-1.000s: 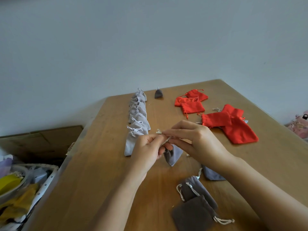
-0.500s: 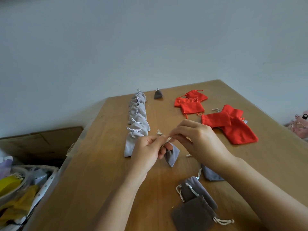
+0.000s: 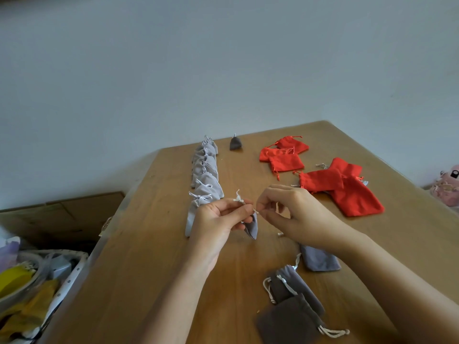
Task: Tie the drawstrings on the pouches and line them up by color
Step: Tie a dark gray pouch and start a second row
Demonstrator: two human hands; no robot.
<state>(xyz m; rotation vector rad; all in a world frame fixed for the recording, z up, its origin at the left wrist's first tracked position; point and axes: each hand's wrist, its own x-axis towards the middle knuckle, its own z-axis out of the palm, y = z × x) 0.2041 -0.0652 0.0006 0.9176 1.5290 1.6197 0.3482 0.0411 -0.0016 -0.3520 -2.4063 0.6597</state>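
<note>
Hands: left hand [image 3: 218, 219], right hand [image 3: 295, 214] pinching drawstring [image 3: 239, 199], close together.
Pouch: grey pouch [image 3: 252, 228] looks limp, light; best held by cords.

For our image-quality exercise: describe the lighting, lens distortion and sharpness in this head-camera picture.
Head view: soft light, no glare on the table, no hard shadows under the left hand or right hand; wide-angle stretch enlarges the forearms at the bottom; red pouches crisp, lower-left clutter soft.
</note>
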